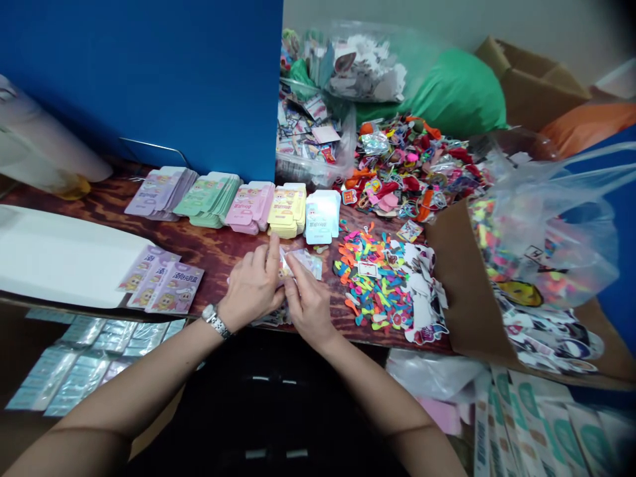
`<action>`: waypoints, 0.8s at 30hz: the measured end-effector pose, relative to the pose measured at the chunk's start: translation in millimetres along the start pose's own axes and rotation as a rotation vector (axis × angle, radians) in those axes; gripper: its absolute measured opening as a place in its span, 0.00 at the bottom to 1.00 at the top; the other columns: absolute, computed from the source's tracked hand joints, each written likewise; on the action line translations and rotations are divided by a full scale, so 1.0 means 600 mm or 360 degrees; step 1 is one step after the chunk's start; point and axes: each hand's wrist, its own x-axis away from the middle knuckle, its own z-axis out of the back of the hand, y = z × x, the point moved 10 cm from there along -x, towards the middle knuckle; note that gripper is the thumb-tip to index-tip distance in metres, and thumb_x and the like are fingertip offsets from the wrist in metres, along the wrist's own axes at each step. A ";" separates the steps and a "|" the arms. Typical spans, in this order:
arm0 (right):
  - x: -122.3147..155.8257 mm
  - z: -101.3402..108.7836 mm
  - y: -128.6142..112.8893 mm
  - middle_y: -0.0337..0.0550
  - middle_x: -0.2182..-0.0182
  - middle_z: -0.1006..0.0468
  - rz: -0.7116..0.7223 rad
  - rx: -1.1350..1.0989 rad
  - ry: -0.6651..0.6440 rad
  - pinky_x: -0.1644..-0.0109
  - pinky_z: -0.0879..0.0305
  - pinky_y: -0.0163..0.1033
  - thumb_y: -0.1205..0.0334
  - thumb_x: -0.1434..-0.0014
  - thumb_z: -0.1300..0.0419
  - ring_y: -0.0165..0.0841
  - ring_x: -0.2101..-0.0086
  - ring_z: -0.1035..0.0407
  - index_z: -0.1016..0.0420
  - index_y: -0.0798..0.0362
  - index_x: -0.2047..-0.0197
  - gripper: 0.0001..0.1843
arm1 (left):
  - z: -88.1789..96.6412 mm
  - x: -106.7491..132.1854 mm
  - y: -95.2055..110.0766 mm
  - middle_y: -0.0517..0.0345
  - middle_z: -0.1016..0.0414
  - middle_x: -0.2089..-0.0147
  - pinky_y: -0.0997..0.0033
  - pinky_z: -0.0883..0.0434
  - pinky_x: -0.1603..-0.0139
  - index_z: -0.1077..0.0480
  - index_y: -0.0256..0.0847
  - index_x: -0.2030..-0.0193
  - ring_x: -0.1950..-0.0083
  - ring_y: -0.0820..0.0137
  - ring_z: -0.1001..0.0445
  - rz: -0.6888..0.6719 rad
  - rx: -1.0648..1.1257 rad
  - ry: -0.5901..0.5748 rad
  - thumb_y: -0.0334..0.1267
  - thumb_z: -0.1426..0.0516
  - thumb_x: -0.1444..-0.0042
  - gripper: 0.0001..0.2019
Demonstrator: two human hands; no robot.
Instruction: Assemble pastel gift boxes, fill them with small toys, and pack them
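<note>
A reddish-brown, dark-grained tabletop (211,248) carries a yellow carton stack (286,215) near its middle. Far left of that stack stands a pale container (54,132), and nearer the person than the stack, also far left, lies a white sheet (64,255). Purple packets (173,288) overlap at the sheet's end, front-left of the stack. A blue panel (149,73) rises behind and left of it. Lilac, green and pink cartons (248,209) line up on its left.

Just in front of the stack, the person's left hand (253,281), wearing a watch (215,320), meets the right hand (311,301), fingers bent close together. A shiny printed piece (309,260) lies at their fingertips; whether either grips it, one cannot tell.

Pale blue cartons (322,218) stand just right of the stack. Farther right spread bright balloon-like pieces (375,285), then white cutouts (424,291) against a cardboard box (462,278). Back-right, a green bag (460,93) sits before a grey wall (437,23).
</note>
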 end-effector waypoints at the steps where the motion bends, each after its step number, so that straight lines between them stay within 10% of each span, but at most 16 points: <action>1: -0.002 -0.001 0.017 0.46 0.41 0.26 -0.0089 -0.0105 -0.0011 0.36 0.33 0.44 0.63 0.32 0.47 0.37 0.42 0.30 0.32 0.49 0.36 0.22 | 0.005 -0.001 -0.001 0.34 0.31 0.47 0.52 0.28 0.56 0.61 0.27 0.26 0.52 0.50 0.27 -0.0039 0.0038 0.0032 0.47 0.45 0.40 0.43; 4: -0.010 0.016 0.088 0.47 0.44 0.24 -0.0547 -0.0603 0.0201 0.41 0.28 0.45 0.56 0.35 0.42 0.38 0.45 0.28 0.29 0.49 0.40 0.21 | 0.049 0.004 -0.010 0.33 0.43 0.31 0.32 0.42 0.36 0.63 0.41 0.25 0.35 0.39 0.38 -0.0200 0.0273 0.0396 0.52 0.39 0.45 0.49; 7: -0.005 0.014 0.134 0.46 0.46 0.24 -0.0920 -0.1147 0.0445 0.48 0.24 0.44 0.52 0.39 0.39 0.37 0.50 0.26 0.30 0.48 0.43 0.22 | 0.075 0.012 -0.035 0.37 0.62 0.24 0.33 0.51 0.29 0.77 0.47 0.26 0.25 0.40 0.55 -0.0269 0.0848 0.0700 0.54 0.33 0.52 0.63; 11: -0.007 -0.041 0.105 0.43 0.51 0.22 -0.0910 -0.1328 -0.0035 0.51 0.25 0.43 0.51 0.39 0.39 0.36 0.54 0.25 0.30 0.46 0.45 0.20 | 0.014 0.000 -0.051 0.41 0.49 0.27 0.45 0.37 0.32 0.68 0.49 0.26 0.28 0.52 0.42 -0.0069 0.1688 0.0349 0.52 0.36 0.47 0.53; 18: -0.025 -0.006 0.158 0.53 0.44 0.30 -0.0437 0.0650 -0.0772 0.45 0.33 0.49 0.48 0.40 0.37 0.46 0.47 0.31 0.38 0.48 0.33 0.35 | -0.013 0.018 -0.121 0.47 0.30 0.44 0.52 0.29 0.39 0.42 0.43 0.37 0.43 0.58 0.27 0.0352 0.1575 0.0367 0.50 0.34 0.51 0.37; 24: -0.031 -0.033 0.208 0.53 0.42 0.35 -0.0487 0.1117 -0.1151 0.57 0.30 0.46 0.40 0.49 0.32 0.51 0.52 0.28 0.52 0.35 0.28 0.51 | -0.055 0.016 -0.096 0.47 0.28 0.47 0.54 0.26 0.48 0.42 0.39 0.39 0.49 0.57 0.25 0.0348 0.1488 -0.0032 0.52 0.35 0.53 0.37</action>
